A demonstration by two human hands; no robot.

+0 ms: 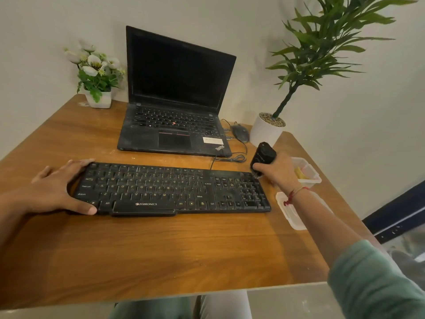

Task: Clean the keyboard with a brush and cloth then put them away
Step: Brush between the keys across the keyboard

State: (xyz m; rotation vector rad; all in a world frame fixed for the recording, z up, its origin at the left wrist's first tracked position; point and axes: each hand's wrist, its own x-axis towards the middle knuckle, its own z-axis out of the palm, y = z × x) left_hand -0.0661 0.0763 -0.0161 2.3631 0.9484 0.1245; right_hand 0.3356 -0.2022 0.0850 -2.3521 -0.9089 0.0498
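Observation:
A dusty black keyboard [172,189] lies across the middle of the wooden table [149,249]. My left hand [59,187] clasps its left end, thumb on the front edge and fingers over the top corner. My right hand [277,171] holds a black brush [263,156] at the keyboard's upper right corner, with the bristle end touching the corner by the number pad. A yellow cloth [300,172] lies in a clear plastic box [310,174] just behind my right hand.
An open dusty laptop [177,107] stands behind the keyboard, with a mouse [240,133] and cable to its right. The box's lid [291,212] lies under my right forearm. A white flower pot [99,97] is at the back left, a potted plant [266,131] at the back right.

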